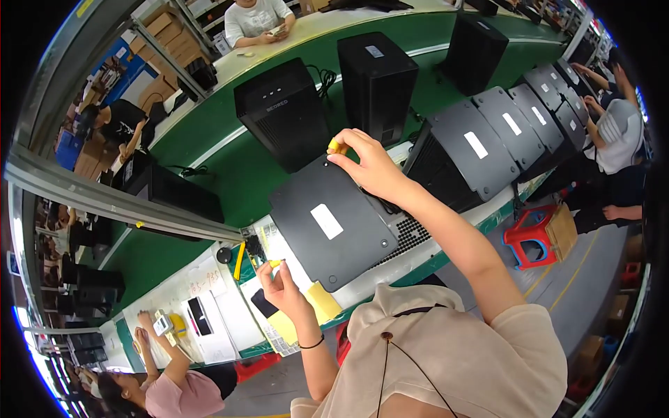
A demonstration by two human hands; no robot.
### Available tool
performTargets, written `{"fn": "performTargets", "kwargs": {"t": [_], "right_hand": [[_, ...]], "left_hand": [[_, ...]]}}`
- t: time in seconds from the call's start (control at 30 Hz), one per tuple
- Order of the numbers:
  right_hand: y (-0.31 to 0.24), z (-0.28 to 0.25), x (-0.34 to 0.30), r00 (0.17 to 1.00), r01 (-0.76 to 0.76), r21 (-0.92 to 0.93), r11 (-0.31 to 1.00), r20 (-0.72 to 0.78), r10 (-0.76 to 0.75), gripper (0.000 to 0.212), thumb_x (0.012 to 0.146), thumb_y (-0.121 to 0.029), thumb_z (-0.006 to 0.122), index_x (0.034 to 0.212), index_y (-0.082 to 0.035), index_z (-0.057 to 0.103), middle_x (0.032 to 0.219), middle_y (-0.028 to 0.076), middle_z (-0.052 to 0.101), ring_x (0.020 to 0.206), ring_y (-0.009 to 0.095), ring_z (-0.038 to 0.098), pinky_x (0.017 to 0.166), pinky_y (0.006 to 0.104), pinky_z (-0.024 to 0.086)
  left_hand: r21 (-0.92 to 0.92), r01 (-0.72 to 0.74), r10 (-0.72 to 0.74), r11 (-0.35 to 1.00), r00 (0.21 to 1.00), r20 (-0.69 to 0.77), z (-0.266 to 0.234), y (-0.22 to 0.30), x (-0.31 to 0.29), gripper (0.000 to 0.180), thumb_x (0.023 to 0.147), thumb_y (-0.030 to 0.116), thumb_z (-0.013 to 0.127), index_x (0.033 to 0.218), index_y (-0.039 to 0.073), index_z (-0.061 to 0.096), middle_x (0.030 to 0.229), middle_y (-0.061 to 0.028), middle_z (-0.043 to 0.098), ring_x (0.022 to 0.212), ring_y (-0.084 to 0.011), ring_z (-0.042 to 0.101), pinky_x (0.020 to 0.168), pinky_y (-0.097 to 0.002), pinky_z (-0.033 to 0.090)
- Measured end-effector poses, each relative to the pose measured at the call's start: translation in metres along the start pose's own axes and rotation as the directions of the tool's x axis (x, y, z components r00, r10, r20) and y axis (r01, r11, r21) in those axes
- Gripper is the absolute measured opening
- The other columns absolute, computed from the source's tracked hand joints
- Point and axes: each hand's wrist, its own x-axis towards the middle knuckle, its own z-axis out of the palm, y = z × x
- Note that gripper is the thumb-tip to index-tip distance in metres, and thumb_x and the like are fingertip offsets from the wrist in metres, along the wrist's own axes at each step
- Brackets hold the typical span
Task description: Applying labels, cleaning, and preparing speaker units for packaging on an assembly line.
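A dark grey square panel with a white label and round fittings near its corners lies in front of me, topping a black box with a perforated side. My right hand is at its far corner, thumb and fingers drawn together beside a dark round fitting. A small yellow piece shows at those fingertips. Close to the panel's left edge, my left hand has its fingers curled in a pinch, with another yellow bit at the tip. Whether the yellow pieces are worn or held, I cannot tell.
Several similar panel-topped boxes line up at right. Tall black boxes stand on the green belt beyond. Yellow sheets and a dark phone-like slab lie at left. A red stool is at right; other people work around.
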Motion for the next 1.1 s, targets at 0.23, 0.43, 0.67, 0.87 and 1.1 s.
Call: {"fn": "performTargets", "kwargs": {"t": [0.23,0.43,0.67,0.87,1.1], "right_hand": [[0.002,0.007,0.012,0.989,0.141,-0.174,0.975,0.066,-0.131,0.012,0.084,-0.009,0.065,0.087,-0.002,0.056,0.083,0.007,0.059,0.082,0.022,0.056,0.075,0.0321,0.046],[-0.004,0.004,0.006,0.947,0.315,-0.416,0.853,0.082,-0.310,0.008,0.080,-0.007,0.066,0.084,-0.004,0.059,0.080,0.005,0.061,0.078,0.023,0.058,0.072,0.0349,0.048],[-0.004,0.002,-0.003,0.963,0.260,-0.382,0.887,0.035,-0.267,0.010,0.082,-0.009,0.067,0.087,-0.003,0.060,0.087,0.008,0.065,0.087,0.026,0.062,0.082,0.0343,0.049],[0.009,0.020,-0.008,0.975,-0.220,0.218,0.951,0.079,0.208,0.014,0.089,-0.006,0.061,0.097,-0.003,0.050,0.104,0.007,0.060,0.097,0.012,0.056,0.091,0.0284,0.044],[0.011,0.027,-0.010,0.964,-0.258,0.377,0.889,0.046,0.261,0.013,0.091,-0.007,0.058,0.097,-0.005,0.047,0.102,0.004,0.054,0.099,0.010,0.053,0.090,0.0280,0.044]], "left_hand": [[0.002,-0.098,0.098,0.995,0.995,0.035,0.014,0.029,-0.002,0.011,0.091,0.002,0.057,0.100,0.006,0.053,0.097,0.0012,0.055,0.069,-0.0004,0.047,0.053,-0.0160,0.030],[0.120,-0.140,0.130,0.983,0.988,0.089,0.021,0.032,-0.004,0.012,0.090,-0.001,0.056,0.100,0.004,0.053,0.107,-0.0006,0.051,0.071,-0.0022,0.050,0.056,-0.0167,0.035],[0.160,-0.195,0.175,0.968,0.976,0.129,0.038,0.043,0.004,0.012,0.087,-0.005,0.058,0.096,-0.001,0.052,0.110,-0.0039,0.048,0.067,-0.0040,0.045,0.059,-0.0174,0.037],[0.371,-0.401,0.318,0.838,0.910,0.265,0.049,0.052,0.070,0.014,0.081,0.001,0.068,0.091,-0.002,0.058,0.103,-0.0085,0.051,0.056,-0.0070,0.034,0.051,-0.0214,0.030],[0.520,-0.411,0.219,0.749,0.894,0.392,0.064,0.064,0.098,0.012,0.083,0.007,0.066,0.091,-0.001,0.063,0.097,-0.0069,0.055,0.057,-0.0126,0.044,0.054,-0.0253,0.037]]}}
